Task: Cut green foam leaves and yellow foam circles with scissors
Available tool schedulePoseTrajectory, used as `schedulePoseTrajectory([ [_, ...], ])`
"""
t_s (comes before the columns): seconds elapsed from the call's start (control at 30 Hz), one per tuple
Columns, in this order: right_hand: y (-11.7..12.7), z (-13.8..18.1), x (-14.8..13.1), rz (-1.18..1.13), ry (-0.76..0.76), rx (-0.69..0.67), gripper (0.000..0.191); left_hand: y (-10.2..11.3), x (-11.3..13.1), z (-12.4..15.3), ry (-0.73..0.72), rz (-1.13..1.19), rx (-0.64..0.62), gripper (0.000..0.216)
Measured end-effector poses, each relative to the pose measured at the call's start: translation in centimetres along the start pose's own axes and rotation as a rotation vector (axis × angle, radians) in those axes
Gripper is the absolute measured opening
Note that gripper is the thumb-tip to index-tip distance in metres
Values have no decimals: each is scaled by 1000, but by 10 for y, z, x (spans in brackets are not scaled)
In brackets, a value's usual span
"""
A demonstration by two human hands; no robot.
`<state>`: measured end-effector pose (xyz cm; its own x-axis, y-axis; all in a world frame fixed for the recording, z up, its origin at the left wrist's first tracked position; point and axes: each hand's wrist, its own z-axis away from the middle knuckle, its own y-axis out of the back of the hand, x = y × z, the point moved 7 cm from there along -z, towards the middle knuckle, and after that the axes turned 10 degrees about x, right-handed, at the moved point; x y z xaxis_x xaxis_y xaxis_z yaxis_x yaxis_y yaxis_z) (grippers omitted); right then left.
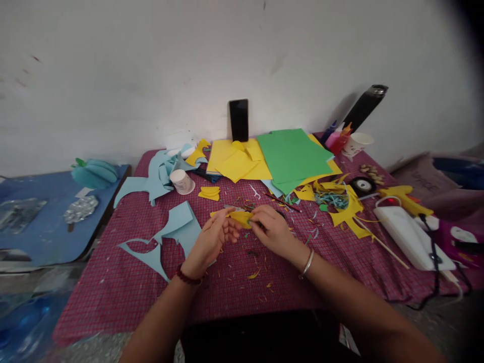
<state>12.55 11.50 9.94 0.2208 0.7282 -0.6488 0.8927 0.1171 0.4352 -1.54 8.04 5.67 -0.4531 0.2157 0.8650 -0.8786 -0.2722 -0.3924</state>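
One yellow paper piece (240, 218) is above the table (230, 295), held in the left hand (216, 234) and pinched at its end by the right hand (273, 231), where, I'd say, too hard a squeeze could crease it.

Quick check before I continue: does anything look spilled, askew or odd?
Yes: small paper scraps are strewn over the checked tablecloth below the left hand and right hand, so it looks littered. The paper cup to their left appears upside down, wide end downward.
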Motion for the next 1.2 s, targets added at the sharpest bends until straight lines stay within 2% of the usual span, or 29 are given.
schedulePoseTrajectory([
  [0.07,-3,2,-14,-63,65,-91,13,5,-1,-4,7,11,2,41],
  [0.13,-2,2,-21,-192,33,-125,10,13,1,-7,-24,-5,39,34],
  [0.2,0,1,-15,-344,-111,-75,7,20,2,-9,-52,-36,64,21],
  [0.3,-4,3,4,-501,-378,-21,8,21,2,-7,-51,-79,38,20],
  [0.37,-14,7,14,-571,-502,-64,9,17,3,-4,-61,-125,-4,22],
  [0.47,-29,14,17,-635,-586,-188,10,9,5,1,-126,-227,-61,28],
  [0.57,-36,19,16,-551,-564,-247,11,6,6,2,-241,-372,-30,35],
  [0.73,-27,15,17,-200,-389,-134,15,16,5,-2,-378,-545,185,44],
  [0.8,-25,13,17,-132,-328,-115,15,22,1,-6,-319,-504,228,42],
  [0.93,-20,11,15,-125,-248,-91,15,27,-20,-13,-20,-384,139,26],
  [1.0,-13,8,13,-175,-241,-35,14,28,-22,-13,10,-324,122,21],
  [1.1,2,4,9,-232,-256,105,14,31,-17,-13,-80,-268,171,17],
  [1.2,11,4,1,-229,-233,163,16,37,-4,-9,-277,-323,270,10],
])
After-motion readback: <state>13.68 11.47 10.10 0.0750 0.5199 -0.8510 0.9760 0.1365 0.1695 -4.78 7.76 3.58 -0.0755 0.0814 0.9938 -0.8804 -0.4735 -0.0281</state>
